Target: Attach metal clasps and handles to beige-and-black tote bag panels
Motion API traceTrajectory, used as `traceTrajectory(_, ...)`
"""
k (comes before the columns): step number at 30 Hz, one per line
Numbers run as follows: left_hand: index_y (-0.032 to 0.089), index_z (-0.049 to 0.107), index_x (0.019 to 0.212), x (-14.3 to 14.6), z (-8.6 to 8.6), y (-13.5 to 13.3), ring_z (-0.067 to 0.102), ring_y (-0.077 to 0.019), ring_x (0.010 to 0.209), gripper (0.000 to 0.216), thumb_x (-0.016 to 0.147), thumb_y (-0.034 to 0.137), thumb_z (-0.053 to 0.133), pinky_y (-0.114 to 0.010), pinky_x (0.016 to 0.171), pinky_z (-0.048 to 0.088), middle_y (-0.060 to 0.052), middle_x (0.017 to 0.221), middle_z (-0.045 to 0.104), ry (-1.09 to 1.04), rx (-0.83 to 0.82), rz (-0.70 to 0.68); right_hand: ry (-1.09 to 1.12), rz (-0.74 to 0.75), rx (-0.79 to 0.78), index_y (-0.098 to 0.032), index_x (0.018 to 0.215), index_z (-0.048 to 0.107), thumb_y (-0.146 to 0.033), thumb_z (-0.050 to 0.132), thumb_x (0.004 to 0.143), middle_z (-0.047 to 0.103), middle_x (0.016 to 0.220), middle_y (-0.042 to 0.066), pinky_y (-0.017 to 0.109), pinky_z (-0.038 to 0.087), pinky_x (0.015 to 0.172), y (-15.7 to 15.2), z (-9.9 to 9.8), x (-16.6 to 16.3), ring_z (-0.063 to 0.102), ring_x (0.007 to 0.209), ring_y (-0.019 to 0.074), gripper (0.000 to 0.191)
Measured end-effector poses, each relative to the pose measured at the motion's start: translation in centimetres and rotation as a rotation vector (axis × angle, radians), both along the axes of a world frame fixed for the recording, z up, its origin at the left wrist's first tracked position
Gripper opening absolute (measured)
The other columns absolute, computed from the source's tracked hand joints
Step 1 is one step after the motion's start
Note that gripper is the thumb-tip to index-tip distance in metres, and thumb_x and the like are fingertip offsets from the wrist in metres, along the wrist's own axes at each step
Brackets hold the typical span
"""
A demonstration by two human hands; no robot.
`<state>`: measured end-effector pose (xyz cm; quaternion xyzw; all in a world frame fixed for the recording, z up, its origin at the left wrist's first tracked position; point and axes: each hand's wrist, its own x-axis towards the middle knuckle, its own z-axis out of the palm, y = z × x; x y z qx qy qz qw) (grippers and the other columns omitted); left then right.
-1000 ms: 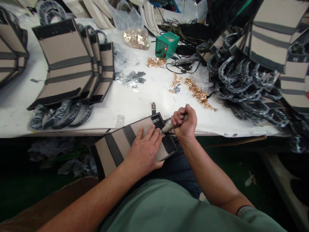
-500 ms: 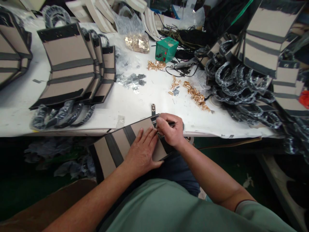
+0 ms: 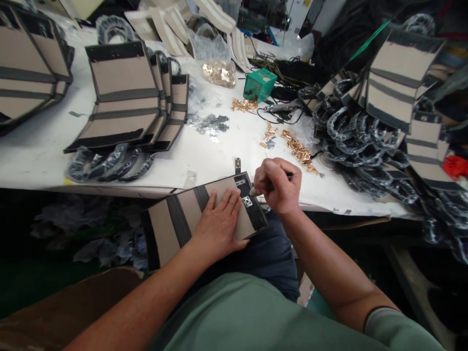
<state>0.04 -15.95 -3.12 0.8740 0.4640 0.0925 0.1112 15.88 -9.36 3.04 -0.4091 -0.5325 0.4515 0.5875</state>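
The left hand [image 3: 219, 222] lies flat, fingers straight and slightly spread, pressing down on a flat beige bag panel with dark grey stripes and black end bands [image 3: 163, 236]. The panel rests tilted on the person's lap, with its far black band against the edge of the white worktable [image 3: 219, 156]. Its near left corner is lost in the dark under the table, and the hand covers its middle.

The right hand [image 3: 280, 187] is closed in a fist round a slim pen-like tool [image 3: 253, 192]. Only the pale tip at the thumb side and a dark stub past the knuckles show, so the kind of tool is hard to make out. The tip sits just beside a small square silver metal fitting [image 3: 247, 201] on the panel's black band; whether they touch cannot be told. The two hands are near each other but apart.

A short dark strap tab [image 3: 238, 165] lies on the table just beyond the panel. Farther off are a stack of matching striped panels [image 3: 124, 97] with plastic-wrapped black handles [image 3: 106, 163], loose gold-coloured metal clips [image 3: 298, 148] and a small green box [image 3: 259, 84]. A heap of wrapped bags [image 3: 365, 131] is cut off at the right edge. More panels at the upper left are cut off by the frame as well.
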Motion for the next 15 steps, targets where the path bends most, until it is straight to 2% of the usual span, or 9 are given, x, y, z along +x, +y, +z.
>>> traceTrajectory(2, 0.012, 0.044, 0.149, 0.0, 0.0, 0.0, 0.021, -0.0359, 0.153, 0.098, 0.072, 0.067, 0.067, -0.056, 0.125, 0.006, -0.018, 0.163, 0.031, 0.002, -0.002, 0.002, -0.008, 0.006, 0.021, -0.022, 0.057, 0.05, -0.053, 0.062, 0.089, 0.045, 0.053, -0.003, 0.025, 0.032, 0.043, -0.4, -0.3, -0.1, 0.038, 0.043, 0.0094, 0.046)
traceTrajectory(8, 0.012, 0.04, 0.152, 0.1, 0.1, -0.1, 0.022, -0.036, 0.153, 0.101, 0.071, 0.065, 0.069, -0.056, 0.125, 0.006, -0.019, 0.163, 0.032, -0.013, 0.0, 0.01, -0.233, 0.075, -0.022, -0.02, 0.057, 0.048, -0.046, 0.061, 0.091, 0.045, 0.054, -0.003, 0.025, 0.033, 0.048, -0.4, -2.3, -0.7, 0.039, 0.05, 0.0102, 0.045)
traceTrajectory(12, 0.012, 0.042, 0.15, 0.1, 0.0, -0.1, 0.023, -0.0361, 0.152, 0.1, 0.071, 0.065, 0.07, -0.056, 0.125, 0.006, -0.019, 0.162, 0.034, -0.026, -0.002, 0.01, -0.254, 0.087, 0.019, -0.02, 0.058, 0.048, -0.045, 0.059, 0.092, 0.045, 0.055, -0.003, 0.025, 0.033, 0.05, -0.4, -1.2, -0.8, 0.039, 0.051, 0.0105, 0.044)
traceTrajectory(15, 0.01, 0.042, 0.15, 0.0, 0.0, -0.1, 0.021, -0.037, 0.153, 0.102, 0.069, 0.065, 0.072, -0.057, 0.125, 0.004, -0.021, 0.161, 0.034, -0.033, -0.018, 0.007, -0.334, 0.162, 0.124, -0.02, 0.056, 0.046, -0.041, 0.058, 0.093, 0.043, 0.054, -0.003, 0.026, 0.033, 0.052, -0.6, -0.2, -1.5, 0.038, 0.051, 0.0104, 0.044)
